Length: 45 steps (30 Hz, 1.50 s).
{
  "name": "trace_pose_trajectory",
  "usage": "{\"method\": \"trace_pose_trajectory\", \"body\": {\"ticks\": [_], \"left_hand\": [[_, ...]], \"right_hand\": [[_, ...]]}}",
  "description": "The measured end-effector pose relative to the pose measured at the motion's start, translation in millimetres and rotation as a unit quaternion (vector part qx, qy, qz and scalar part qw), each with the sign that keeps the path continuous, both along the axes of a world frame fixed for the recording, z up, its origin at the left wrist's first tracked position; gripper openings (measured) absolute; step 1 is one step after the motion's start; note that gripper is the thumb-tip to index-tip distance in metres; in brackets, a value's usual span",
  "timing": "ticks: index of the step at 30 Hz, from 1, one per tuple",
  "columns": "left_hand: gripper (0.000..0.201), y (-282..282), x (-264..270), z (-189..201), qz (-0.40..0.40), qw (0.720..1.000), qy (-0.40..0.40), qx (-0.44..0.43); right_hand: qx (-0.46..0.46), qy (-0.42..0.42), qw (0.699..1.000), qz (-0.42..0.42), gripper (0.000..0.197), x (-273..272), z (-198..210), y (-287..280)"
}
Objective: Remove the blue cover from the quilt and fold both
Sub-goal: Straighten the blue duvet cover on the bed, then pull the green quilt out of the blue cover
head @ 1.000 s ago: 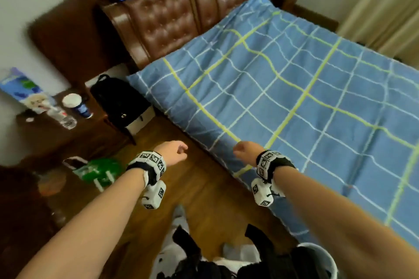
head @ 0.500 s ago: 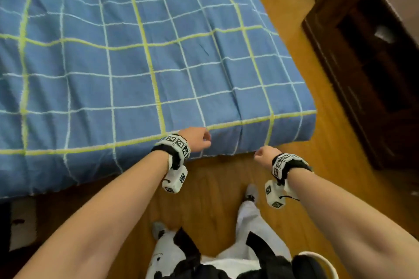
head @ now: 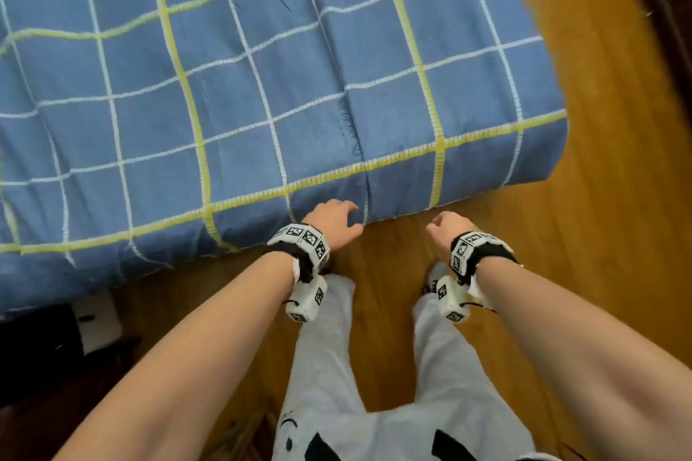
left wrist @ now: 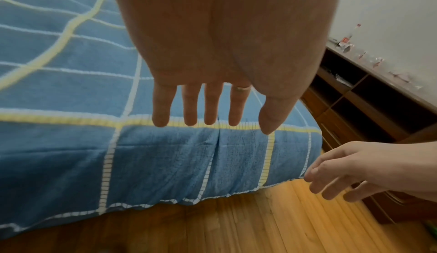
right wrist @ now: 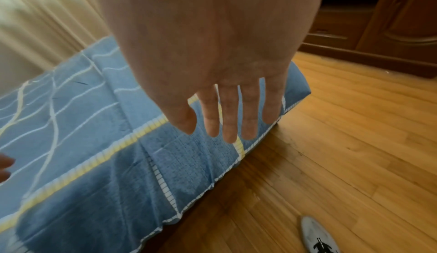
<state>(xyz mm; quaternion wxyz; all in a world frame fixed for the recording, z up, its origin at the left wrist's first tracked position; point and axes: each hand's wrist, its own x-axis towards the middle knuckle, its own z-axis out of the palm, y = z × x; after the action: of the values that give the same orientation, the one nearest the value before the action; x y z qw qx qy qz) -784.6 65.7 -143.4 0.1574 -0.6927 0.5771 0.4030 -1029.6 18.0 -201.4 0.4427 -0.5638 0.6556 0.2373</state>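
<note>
Blue cover (head: 262,86): spread flat over the bed, checked with white and yellow lines; its near edge hangs down toward the wooden floor (head: 599,161), its corner at the right.
Left hand (head: 331,219): fingers straight and slightly spread, holding nothing, just at the cover's hanging near edge; contact cannot be told.
Right hand (head: 447,226): relaxed, fingers loosely extended, empty, over the floor just off the near edge.
Cabinet (left wrist: 369,96): dark wood, beyond the bed's right corner.

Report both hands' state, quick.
Left hand: open, fingers straight, holding nothing, at the blue cover's hanging edge.
Right hand: open, empty, above the floor.
</note>
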Motion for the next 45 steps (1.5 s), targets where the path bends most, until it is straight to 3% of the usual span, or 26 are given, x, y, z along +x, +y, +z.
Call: {"method": "trace_pose_trajectory", "body": {"ticks": [4, 7, 11, 14, 16, 19, 22, 23, 25, 28, 30, 32, 33, 34, 35, 36, 38, 40, 42, 45], "left_hand": [[0.084, -44, -10, -85, -0.041, 0.997, -0.044, 0.055], [0.103, -82, 2, -154, -0.070, 0.992, -0.103, 0.031], [0.114, -122, 29, -220, -0.079, 0.994, -0.046, 0.061], [0.126, -126, 42, -241, -0.073, 0.995, -0.010, 0.066], [0.124, -130, 50, -236, -0.051, 0.996, 0.021, 0.070], [0.122, -140, 59, -198, -0.007, 0.994, 0.075, 0.077], [0.137, -149, 60, -141, 0.002, 0.993, 0.104, 0.060], [0.144, -152, 60, -118, -0.003, 0.993, 0.109, 0.041], [0.155, -162, 64, -68, -0.018, 0.994, 0.111, 0.010], [0.151, -176, 83, 4, -0.034, 0.998, 0.046, -0.027], [0.131, -189, 101, 43, -0.017, 0.996, -0.009, -0.082], [0.079, -208, 122, 75, 0.028, 0.989, -0.043, -0.142], [0.053, -217, 133, 91, 0.055, 0.983, -0.059, -0.167], [0.035, -227, 144, 103, 0.082, 0.979, -0.070, -0.172], [0.024, -234, 154, 114, 0.103, 0.978, -0.069, -0.169], [0.017, -239, 163, 123, 0.123, 0.978, -0.056, -0.161], [0.004, -248, 178, 136, 0.162, 0.976, -0.018, -0.146], [0.005, -254, 182, 144, 0.196, 0.971, 0.023, -0.133], [0.010, -259, 177, 152, 0.217, 0.968, 0.051, -0.116], [0.023, -259, 161, 161, 0.237, 0.965, 0.066, -0.088]], "right_hand": [[0.042, -0.016, 0.994, -0.102, 0.046, 7, -87, -21], [0.090, -0.007, 0.971, -0.221, 0.060, 22, -157, -33], [0.109, -0.029, 0.924, -0.366, 0.062, 54, -238, -49], [0.083, -0.051, 0.871, -0.482, 0.047, 69, -253, -53], [0.053, -0.057, 0.843, -0.532, 0.040, 72, -234, -54], [0.049, -0.084, 0.862, -0.498, 0.047, 68, -193, -57], [0.013, -0.139, 0.887, -0.441, 0.046, 62, -142, -84], [-0.008, -0.159, 0.900, -0.406, 0.045, 73, -107, -102], [-0.061, -0.203, 0.910, -0.357, 0.024, 108, -28, -146], [-0.144, -0.259, 0.911, -0.286, 0.016, 164, 73, -210], [-0.194, -0.288, 0.910, -0.224, 0.021, 196, 124, -242], [-0.224, -0.303, 0.913, -0.155, 0.028, 220, 157, -263], [-0.228, -0.320, 0.910, -0.131, 0.022, 228, 167, -269], [-0.224, -0.337, 0.908, -0.112, 0.015, 234, 178, -271], [-0.232, -0.345, 0.906, -0.083, 0.029, 234, 180, -276], [-0.257, -0.329, 0.908, -0.032, 0.050, 231, 178, -282], [-0.314, -0.208, 0.918, 0.126, 0.085, 214, 182, -294], [-0.349, -0.075, 0.911, 0.208, 0.096, 190, 179, -304], [-0.349, -0.006, 0.914, 0.208, 0.080, 173, 176, -314], [-0.375, 0.004, 0.900, 0.223, 0.031, 167, 180, -336]]}}
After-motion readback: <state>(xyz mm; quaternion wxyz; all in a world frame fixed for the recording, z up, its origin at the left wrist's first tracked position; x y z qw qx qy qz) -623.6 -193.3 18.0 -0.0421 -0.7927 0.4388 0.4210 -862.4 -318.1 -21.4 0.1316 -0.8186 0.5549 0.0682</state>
